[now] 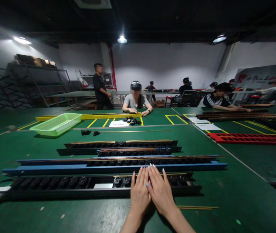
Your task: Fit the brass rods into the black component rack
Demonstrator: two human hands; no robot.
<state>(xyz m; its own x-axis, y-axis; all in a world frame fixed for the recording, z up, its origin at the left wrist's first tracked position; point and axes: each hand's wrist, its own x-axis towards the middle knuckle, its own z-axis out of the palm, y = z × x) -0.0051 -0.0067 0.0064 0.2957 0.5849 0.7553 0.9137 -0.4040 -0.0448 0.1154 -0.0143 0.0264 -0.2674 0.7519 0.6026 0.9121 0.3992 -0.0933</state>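
My left hand (140, 192) and my right hand (159, 191) lie flat side by side, fingers stretched out, on the near long black socket strip (67, 184). The right hand partly overlaps the left. Neither hand holds anything. Thin brass rods (196, 207) lie on the green table just right of my right wrist. Behind the black strip runs a long blue rail (104, 168) with black parts and brass strips in it. Further back lie two more black strips (120, 145).
A light green plastic basket (56, 124) stands at the back left. A yellow rail (91, 116), a paper (118, 123) and small black parts (132, 121) lie before a seated person (136, 102) opposite. A red rail (249, 138) lies at the right. Other people work behind.
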